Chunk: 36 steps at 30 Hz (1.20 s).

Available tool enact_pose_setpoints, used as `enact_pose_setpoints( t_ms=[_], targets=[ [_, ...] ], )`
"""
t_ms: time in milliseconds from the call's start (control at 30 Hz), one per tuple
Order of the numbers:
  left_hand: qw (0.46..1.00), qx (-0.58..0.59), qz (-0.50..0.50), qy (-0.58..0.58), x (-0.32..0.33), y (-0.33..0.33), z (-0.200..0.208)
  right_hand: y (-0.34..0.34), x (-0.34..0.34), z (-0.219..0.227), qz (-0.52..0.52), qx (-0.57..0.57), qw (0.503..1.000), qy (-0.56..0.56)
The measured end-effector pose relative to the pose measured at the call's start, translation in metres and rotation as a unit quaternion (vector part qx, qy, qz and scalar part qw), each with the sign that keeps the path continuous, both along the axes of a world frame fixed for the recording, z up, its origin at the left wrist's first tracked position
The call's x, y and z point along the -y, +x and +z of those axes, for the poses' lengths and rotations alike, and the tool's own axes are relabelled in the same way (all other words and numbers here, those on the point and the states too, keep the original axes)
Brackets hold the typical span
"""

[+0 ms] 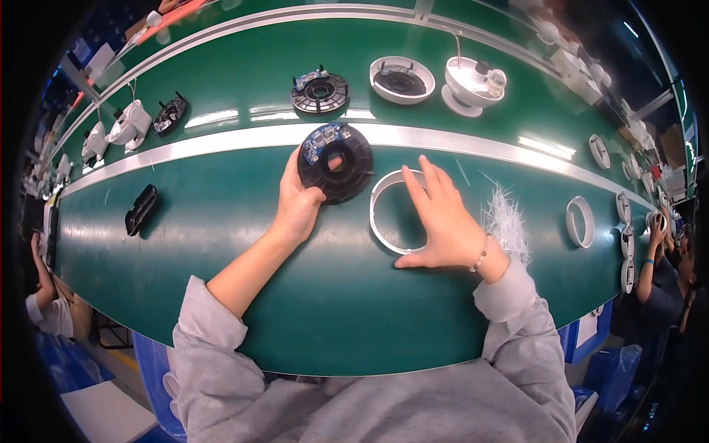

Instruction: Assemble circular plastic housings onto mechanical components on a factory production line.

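My left hand (297, 203) is closed on the edge of a round black plastic disc (354, 179), held up off the bench. A blue circuit board (325, 140) sits on the disc's upper left, and a fingertip shows through its central hole. To the right, a white plastic ring (378, 210) rests on the green bench. Over the ring's right side is my right hand (443, 221), thumb and fingers spread wide. That hand hides part of the rim, so whether it touches the ring is unclear.
Beyond a pale rail, a belt carries a black disc (320, 94), a white bowl-shaped housing (402, 81) and a white device (474, 85). A black part (142, 210) lies left. Clear strips (504, 218) heap beside my right wrist, with another white ring (580, 221) farther right.
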<state>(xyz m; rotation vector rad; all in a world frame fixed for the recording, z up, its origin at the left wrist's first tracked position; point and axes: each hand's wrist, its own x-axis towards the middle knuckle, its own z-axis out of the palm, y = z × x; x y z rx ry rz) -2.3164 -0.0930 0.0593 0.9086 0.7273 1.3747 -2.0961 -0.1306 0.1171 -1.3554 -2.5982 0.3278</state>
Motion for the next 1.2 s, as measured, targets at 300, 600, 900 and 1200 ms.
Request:
enact_pose_setpoints(
  t_ms=[300,600,900,1200],
  targets=[
    [0.991,0.085,0.009,-0.103,0.023,-0.011,0.006,-0.024,0.001,-0.014,-0.053,-0.523,0.832,-0.177],
    [0.908,-0.094,-0.360,-0.192,0.103,-0.052,0.038,-0.025,0.000,-0.012,-0.083,-0.684,0.701,-0.184],
    [0.884,-0.461,0.016,0.075,-0.001,-0.053,-0.016,-0.077,0.006,-0.042,-0.112,-0.755,0.539,-0.357],
    [0.950,0.152,-0.246,-0.115,0.028,-0.053,0.008,-0.106,-0.012,-0.023,0.003,-0.740,0.641,-0.204]
  ],
)
